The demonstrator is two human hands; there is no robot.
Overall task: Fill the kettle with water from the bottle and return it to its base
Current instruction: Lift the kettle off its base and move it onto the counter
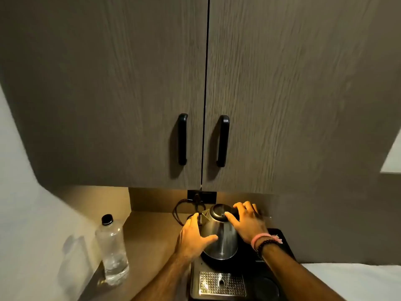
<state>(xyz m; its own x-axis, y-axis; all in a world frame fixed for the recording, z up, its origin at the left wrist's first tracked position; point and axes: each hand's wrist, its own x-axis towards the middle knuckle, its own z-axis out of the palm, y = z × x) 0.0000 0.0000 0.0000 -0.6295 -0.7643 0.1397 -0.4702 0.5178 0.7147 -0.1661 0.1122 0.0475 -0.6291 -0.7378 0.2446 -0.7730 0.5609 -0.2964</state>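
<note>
Kettle sits on base, lid down. Left hand open, pressed flat to steel side; right hand curls round handle. Bottle capped, well left on tabletop. Best lift straight up, steadying the body.

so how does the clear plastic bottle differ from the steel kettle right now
The clear plastic bottle is see-through with a black cap; the shiny steel kettle is opaque metal with a dark lid. The bottle stands alone on the brown counter, untouched; the kettle sits on a black tray with the left hand and right hand on it. Both stand upright.
</note>
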